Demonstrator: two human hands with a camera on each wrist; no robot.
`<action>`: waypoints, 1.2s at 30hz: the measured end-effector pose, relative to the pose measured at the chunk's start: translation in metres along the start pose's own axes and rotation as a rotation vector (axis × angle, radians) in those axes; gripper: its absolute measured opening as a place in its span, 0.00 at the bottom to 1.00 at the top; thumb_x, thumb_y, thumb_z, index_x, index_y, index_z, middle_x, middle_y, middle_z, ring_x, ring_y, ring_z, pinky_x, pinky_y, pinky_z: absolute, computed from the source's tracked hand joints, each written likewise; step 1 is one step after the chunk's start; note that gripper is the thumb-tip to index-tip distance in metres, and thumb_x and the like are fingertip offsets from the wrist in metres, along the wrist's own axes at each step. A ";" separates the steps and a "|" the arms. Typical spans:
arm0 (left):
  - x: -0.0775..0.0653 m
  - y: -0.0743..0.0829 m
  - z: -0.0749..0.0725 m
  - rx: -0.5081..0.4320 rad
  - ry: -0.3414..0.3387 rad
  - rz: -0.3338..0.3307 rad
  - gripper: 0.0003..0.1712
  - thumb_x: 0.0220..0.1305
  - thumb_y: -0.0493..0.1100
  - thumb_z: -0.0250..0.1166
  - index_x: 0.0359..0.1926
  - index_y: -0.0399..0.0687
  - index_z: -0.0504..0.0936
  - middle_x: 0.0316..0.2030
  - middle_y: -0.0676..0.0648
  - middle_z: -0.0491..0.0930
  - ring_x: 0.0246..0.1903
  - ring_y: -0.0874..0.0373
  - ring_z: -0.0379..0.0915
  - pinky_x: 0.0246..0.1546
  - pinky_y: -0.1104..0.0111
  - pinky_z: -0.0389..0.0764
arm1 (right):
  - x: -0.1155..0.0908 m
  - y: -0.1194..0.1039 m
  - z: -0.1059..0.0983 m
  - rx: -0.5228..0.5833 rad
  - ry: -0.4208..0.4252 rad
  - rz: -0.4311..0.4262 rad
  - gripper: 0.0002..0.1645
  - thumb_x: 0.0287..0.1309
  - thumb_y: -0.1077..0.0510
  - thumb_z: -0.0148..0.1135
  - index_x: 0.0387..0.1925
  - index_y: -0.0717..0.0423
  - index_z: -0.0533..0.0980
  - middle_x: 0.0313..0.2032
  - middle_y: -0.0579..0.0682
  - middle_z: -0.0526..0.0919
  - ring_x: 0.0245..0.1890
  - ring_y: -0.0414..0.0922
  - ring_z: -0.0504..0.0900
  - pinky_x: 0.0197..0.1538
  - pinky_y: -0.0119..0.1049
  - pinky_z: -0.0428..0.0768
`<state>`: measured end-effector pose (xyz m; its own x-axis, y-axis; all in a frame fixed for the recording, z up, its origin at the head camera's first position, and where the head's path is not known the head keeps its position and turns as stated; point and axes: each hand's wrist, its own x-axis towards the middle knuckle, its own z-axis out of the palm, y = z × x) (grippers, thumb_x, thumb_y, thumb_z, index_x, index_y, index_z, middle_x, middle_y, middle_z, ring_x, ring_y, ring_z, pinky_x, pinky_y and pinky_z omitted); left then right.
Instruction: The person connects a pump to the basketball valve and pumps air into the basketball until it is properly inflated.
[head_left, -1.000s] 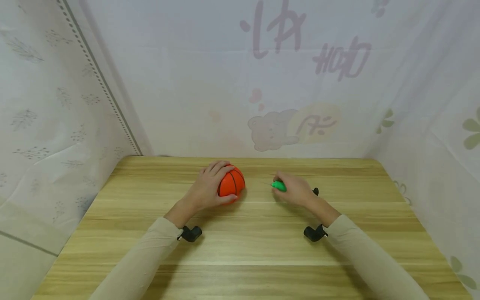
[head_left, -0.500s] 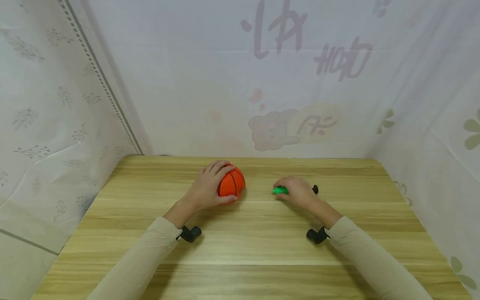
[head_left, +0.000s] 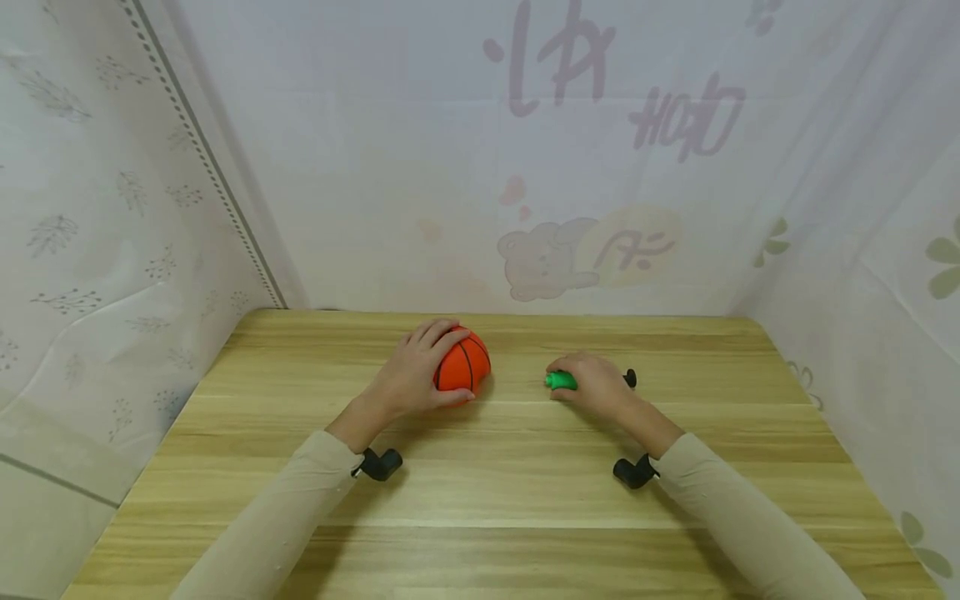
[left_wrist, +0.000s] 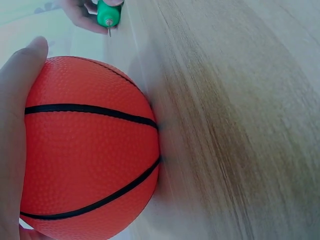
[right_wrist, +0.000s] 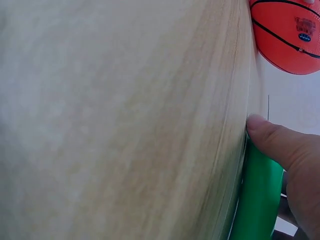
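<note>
A small orange basketball (head_left: 463,364) with black lines sits on the wooden table, left of centre in the head view. My left hand (head_left: 416,371) grips it from the left, fingers over the top and thumb along the near side. To its right, my right hand (head_left: 596,385) holds a green ball pump (head_left: 561,381) low over the table, thumb (right_wrist: 275,140) along the barrel. A thin metal needle (left_wrist: 109,31) sticks out of the pump's end towards the ball, apart from it. The hand hides most of the barrel; a black knob (head_left: 631,378) shows beyond it.
The wooden table (head_left: 510,483) ends at a pale printed cloth (head_left: 375,208) behind, with more cloth at both sides. Black camera mounts (head_left: 381,465) jut from both wrists, just above the tabletop.
My right hand has shifted slightly towards me and turned with the pump, mostly in the first half second. The left hand and the ball have stayed in place.
</note>
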<state>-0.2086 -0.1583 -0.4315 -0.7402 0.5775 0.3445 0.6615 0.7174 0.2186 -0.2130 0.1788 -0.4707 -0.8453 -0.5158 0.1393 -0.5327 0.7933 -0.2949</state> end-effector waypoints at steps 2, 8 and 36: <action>0.000 0.000 -0.001 -0.003 -0.003 -0.001 0.50 0.53 0.67 0.74 0.71 0.50 0.68 0.70 0.42 0.64 0.69 0.41 0.59 0.60 0.39 0.69 | 0.000 0.000 0.000 0.007 -0.004 0.002 0.25 0.57 0.49 0.76 0.55 0.51 0.82 0.51 0.50 0.86 0.51 0.50 0.83 0.50 0.49 0.81; 0.000 0.001 -0.003 -0.007 -0.005 -0.005 0.51 0.52 0.67 0.75 0.71 0.49 0.68 0.70 0.41 0.64 0.69 0.40 0.59 0.61 0.39 0.69 | 0.002 0.002 0.001 0.026 -0.008 0.003 0.26 0.57 0.49 0.76 0.56 0.51 0.81 0.52 0.49 0.85 0.52 0.51 0.83 0.52 0.50 0.81; -0.003 -0.003 -0.011 0.048 0.021 0.063 0.50 0.55 0.67 0.72 0.70 0.45 0.68 0.69 0.39 0.65 0.68 0.39 0.61 0.63 0.39 0.66 | 0.000 0.010 -0.024 0.019 -0.015 0.031 0.34 0.64 0.42 0.69 0.62 0.61 0.76 0.53 0.58 0.84 0.53 0.57 0.83 0.55 0.55 0.79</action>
<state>-0.2067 -0.1664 -0.4229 -0.6945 0.6137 0.3756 0.6994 0.6982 0.1525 -0.2194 0.1940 -0.4504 -0.8604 -0.4963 0.1159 -0.5056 0.8027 -0.3163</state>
